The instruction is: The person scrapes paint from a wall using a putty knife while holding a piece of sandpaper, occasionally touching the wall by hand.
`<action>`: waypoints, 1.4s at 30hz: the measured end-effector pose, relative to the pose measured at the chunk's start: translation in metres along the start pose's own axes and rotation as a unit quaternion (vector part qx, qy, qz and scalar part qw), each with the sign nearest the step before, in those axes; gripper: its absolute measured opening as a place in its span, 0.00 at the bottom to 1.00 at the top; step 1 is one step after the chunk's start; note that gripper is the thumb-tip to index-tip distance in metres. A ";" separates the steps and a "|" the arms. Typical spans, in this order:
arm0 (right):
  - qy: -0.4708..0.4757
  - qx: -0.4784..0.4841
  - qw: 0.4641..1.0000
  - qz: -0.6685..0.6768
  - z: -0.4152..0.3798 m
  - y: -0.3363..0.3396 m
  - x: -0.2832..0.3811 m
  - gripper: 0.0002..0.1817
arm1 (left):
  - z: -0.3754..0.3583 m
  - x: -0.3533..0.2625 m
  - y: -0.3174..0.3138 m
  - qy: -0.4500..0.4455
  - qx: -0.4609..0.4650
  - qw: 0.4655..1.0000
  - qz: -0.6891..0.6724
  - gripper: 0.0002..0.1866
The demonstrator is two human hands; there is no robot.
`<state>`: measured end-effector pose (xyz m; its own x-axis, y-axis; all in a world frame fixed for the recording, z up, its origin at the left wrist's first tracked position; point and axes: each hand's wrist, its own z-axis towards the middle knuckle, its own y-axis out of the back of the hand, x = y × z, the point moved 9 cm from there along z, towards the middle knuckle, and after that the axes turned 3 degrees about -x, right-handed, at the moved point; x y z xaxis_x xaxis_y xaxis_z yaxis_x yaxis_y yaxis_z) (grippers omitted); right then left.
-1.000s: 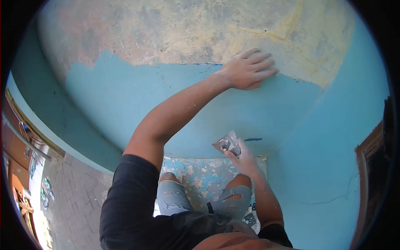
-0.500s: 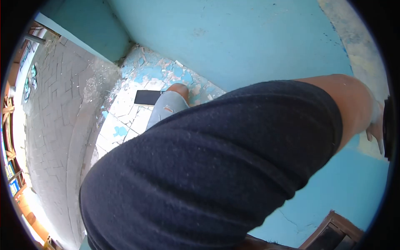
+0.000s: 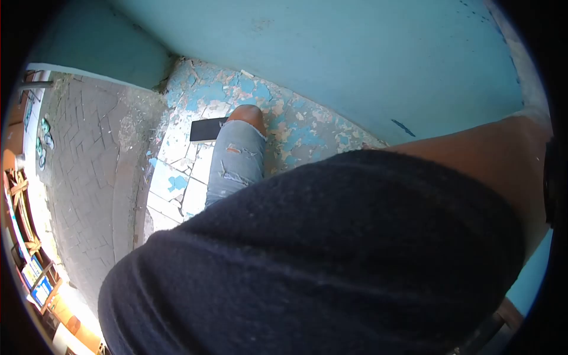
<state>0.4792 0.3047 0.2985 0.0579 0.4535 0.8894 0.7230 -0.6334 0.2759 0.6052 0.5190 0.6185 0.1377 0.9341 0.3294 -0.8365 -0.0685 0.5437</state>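
A raised arm in a dark sleeve [image 3: 331,248] fills the lower middle of the head view. Its bare forearm [image 3: 473,142] reaches across the pale blue wall [image 3: 355,59] to the right edge, where my right hand lies beyond the picture. My left hand does not appear. Below, a leg in ripped light jeans [image 3: 236,154] shows with a bare knee. Beside the knee, on the tiled floor [image 3: 165,204], rests a flat black rectangular object [image 3: 205,130] with a pale front edge, partly hidden by the leg.
Blue and white paint flakes [image 3: 296,133] litter the floor along the wall. A blue pillar [image 3: 100,41] stands at upper left. Beyond the floor's edge runs a paved lane [image 3: 86,160], with sandals [image 3: 44,142] and wooden furniture [image 3: 23,207] on its far side.
The view has shifted, showing more of the jeans leg. The forearm has moved up and right in the picture, and the fingers seen earlier at the right edge are out of sight.
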 end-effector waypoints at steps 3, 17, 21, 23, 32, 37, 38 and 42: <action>0.045 -0.048 0.997 0.037 0.016 0.022 0.024 0.27 | 0.024 0.009 0.018 -0.022 -0.025 0.999 0.004 0.41; 0.402 -0.306 0.863 0.017 0.061 0.222 0.200 0.25 | 0.036 0.079 0.151 -0.122 0.013 0.969 0.214 0.36; 0.408 -0.408 0.811 0.090 0.075 0.238 0.264 0.30 | 0.037 0.080 0.142 -0.099 -0.065 0.968 0.221 0.31; 0.425 -0.468 0.771 0.075 0.076 0.243 0.285 0.32 | 0.038 0.077 0.144 -0.105 -0.070 0.965 0.231 0.29; 0.436 -0.520 0.721 0.138 0.102 0.240 0.294 0.36 | 0.036 0.079 0.140 -0.094 -0.055 0.952 0.284 0.29; 0.434 -0.537 0.701 0.178 0.104 0.228 0.286 0.38 | 0.035 0.079 0.136 -0.098 -0.053 0.949 0.296 0.29; 0.433 -0.538 0.705 0.163 0.103 0.228 0.288 0.38 | 0.035 0.080 0.137 -0.098 -0.056 0.948 0.296 0.29; 0.413 -0.547 0.713 0.149 0.108 0.229 0.286 0.39 | 0.035 0.079 0.137 -0.097 -0.065 0.948 0.297 0.30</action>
<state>0.7362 0.3571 0.5766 -0.6550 -0.0409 0.7545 -0.2316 -0.9396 -0.2520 0.5199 0.5715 0.7458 -0.2936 0.6617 0.6899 -0.8533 -0.5067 0.1228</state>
